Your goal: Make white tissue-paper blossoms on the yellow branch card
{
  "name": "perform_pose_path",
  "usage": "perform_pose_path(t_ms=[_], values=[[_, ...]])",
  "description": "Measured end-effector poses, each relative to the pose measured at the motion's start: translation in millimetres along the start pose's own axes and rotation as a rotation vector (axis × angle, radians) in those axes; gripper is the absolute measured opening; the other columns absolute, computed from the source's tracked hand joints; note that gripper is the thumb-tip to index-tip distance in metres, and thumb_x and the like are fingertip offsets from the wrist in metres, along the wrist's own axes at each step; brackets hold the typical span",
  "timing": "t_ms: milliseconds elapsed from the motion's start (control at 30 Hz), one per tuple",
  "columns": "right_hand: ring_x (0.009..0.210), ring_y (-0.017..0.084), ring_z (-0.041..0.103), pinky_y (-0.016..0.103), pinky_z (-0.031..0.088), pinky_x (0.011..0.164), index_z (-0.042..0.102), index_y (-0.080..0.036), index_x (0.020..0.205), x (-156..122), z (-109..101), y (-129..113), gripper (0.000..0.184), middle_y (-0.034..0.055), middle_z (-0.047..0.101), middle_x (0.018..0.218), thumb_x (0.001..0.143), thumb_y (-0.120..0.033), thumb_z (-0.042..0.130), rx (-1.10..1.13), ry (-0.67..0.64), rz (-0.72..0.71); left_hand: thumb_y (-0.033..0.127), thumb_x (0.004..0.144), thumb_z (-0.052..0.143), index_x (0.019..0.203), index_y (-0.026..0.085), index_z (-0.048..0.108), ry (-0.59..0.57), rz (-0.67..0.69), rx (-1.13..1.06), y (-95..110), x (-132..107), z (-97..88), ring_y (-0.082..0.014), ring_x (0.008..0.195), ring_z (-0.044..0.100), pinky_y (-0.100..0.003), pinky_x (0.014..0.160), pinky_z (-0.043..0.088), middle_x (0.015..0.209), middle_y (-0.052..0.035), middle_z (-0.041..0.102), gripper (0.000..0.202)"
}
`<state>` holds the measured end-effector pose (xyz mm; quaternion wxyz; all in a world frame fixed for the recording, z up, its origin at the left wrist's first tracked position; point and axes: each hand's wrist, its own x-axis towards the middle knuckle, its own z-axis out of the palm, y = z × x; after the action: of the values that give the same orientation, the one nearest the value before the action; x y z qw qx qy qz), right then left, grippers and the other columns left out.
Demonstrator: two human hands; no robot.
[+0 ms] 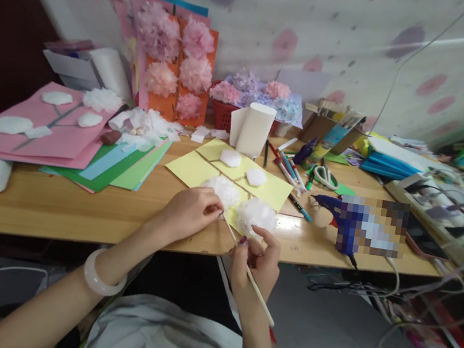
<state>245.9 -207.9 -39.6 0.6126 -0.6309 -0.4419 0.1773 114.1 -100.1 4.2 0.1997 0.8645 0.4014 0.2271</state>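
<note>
The right hand [260, 260] grips a thin stick [260, 299] slanting over the near edge of the desk [78, 209]; the left hand [192, 209] — thumb and fingers pinched together — holds its far tip. Just beyond lies yellow paper [189, 169], bearing two fluffy white flowers [257, 215] and two flat white pieces [255, 177].

My right hand [260, 260] grips a pale stick [260, 298], and my left hand [192, 213] pinches its far tip! Just beyond, two fluffy white flowers [257, 217] sit on a yellow card [189, 170], two flat white pads [255, 177] farther up. Off to my right lies a blue glue gun [331, 204]; on my left, pink sheets [71, 145] carry more white pieces [11, 125].
</note>
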Motion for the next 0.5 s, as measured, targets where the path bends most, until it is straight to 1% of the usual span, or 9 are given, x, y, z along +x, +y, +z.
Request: perform_pose_path(t_ms=[67, 133, 200, 233, 267, 300, 367, 433, 500], values=[[0.041, 0.01, 0.046, 0.023, 0.037, 0.047, 0.052, -0.022, 0.11, 2, 1, -2, 0.022, -0.0081, 0.057, 0.056, 0.09, -0.032, 0.055, -0.045, -0.009, -0.023, 0.019, 0.087, 0.058, 0.089, 0.019, 0.07, 0.051, 0.037, -0.023, 1, -2, -1.9, -0.0174, 0.078, 0.066, -0.029, 0.073, 0.049, 0.083, -0.0028, 0.07, 0.013], [0.043, 0.01, 0.047, 0.022, 0.038, 0.048, 0.052, -0.022, 0.11, 4, 2, -3, 0.023, -0.008, 0.057, 0.057, 0.09, -0.032, 0.054, -0.064, -0.031, -0.036, 0.018, 0.086, 0.056, 0.093, 0.02, 0.069, 0.157, 0.048, -0.022, -2, -3, -7.6, -0.0167, 0.077, 0.065, -0.028, 0.075, 0.051, 0.08, -0.0016, 0.068, 0.014], [0.044, 0.009, 0.047, 0.022, 0.038, 0.049, 0.051, -0.021, 0.111, 6, 2, -4, 0.023, -0.0077, 0.058, 0.06, 0.091, -0.031, 0.054, -0.081, -0.056, -0.052, 0.016, 0.085, 0.052, 0.099, 0.019, 0.067, 0.25, 0.016, 0.033, -11, -2, -16.1, -0.0183, 0.083, 0.066, -0.03, 0.081, 0.052, 0.085, -0.0034, 0.069, 0.02], [0.044, 0.009, 0.047, 0.022, 0.037, 0.049, 0.051, -0.021, 0.112, 6, 2, -3, 0.023, -0.0077, 0.058, 0.061, 0.091, -0.031, 0.054, -0.091, -0.069, -0.059, 0.015, 0.085, 0.049, 0.104, 0.017, 0.066, 0.265, -0.007, 0.077, -16, 0, -20.7, -0.0201, 0.09, 0.066, -0.032, 0.087, 0.052, 0.094, -0.0057, 0.071, 0.026], [0.044, 0.008, 0.046, 0.022, 0.037, 0.049, 0.051, -0.021, 0.112, 7, 2, -3, 0.023, -0.0077, 0.058, 0.062, 0.091, -0.031, 0.054, -0.1, -0.082, -0.063, 0.013, 0.085, 0.046, 0.111, 0.016, 0.064, 0.25, -0.029, 0.122, -23, 2, -24.9, -0.0221, 0.1, 0.066, -0.035, 0.093, 0.051, 0.105, -0.0086, 0.071, 0.032], [0.044, 0.008, 0.046, 0.022, 0.036, 0.05, 0.051, -0.021, 0.112, 8, 3, -3, 0.023, -0.0078, 0.058, 0.062, 0.092, -0.031, 0.054, -0.107, -0.095, -0.064, 0.011, 0.084, 0.043, 0.119, 0.014, 0.061, 0.205, -0.049, 0.159, -29, 4, -28.5, -0.0238, 0.112, 0.063, -0.037, 0.1, 0.048, 0.118, -0.0112, 0.069, 0.039], [0.045, 0.009, 0.046, 0.022, 0.036, 0.051, 0.05, -0.022, 0.113, 9, 3, -3, 0.023, -0.0081, 0.058, 0.063, 0.092, -0.031, 0.053, -0.119, -0.121, -0.054, 0.007, 0.083, 0.038, 0.137, 0.011, 0.049, 0.059, -0.082, 0.2, -41, 8, -33.2, -0.0246, 0.129, 0.055, -0.039, 0.109, 0.042, 0.137, -0.0128, 0.061, 0.055], [0.046, 0.009, 0.048, 0.023, 0.038, 0.053, 0.05, -0.022, 0.115, 11, 4, -4, 0.024, -0.008, 0.059, 0.065, 0.092, -0.031, 0.053, -0.132, -0.147, -0.037, 0.006, 0.083, 0.035, 0.148, 0.01, 0.034, -0.092, -0.12, 0.206, -47, 10, -34.9, -0.0235, 0.136, 0.05, -0.038, 0.111, 0.04, 0.143, -0.0112, 0.058, 0.065], [0.047, 0.009, 0.05, 0.023, 0.038, 0.053, 0.05, -0.022, 0.116, 14, 5, -4, 0.025, -0.0077, 0.06, 0.066, 0.093, -0.031, 0.051, -0.156, -0.174, -0.033, 0.006, 0.084, 0.034, 0.153, 0.011, 0.023, -0.187, -0.156, 0.206, -50, 10, -34.8, -0.0232, 0.136, 0.05, -0.038, 0.11, 0.041, 0.143, -0.009, 0.058, 0.071]])
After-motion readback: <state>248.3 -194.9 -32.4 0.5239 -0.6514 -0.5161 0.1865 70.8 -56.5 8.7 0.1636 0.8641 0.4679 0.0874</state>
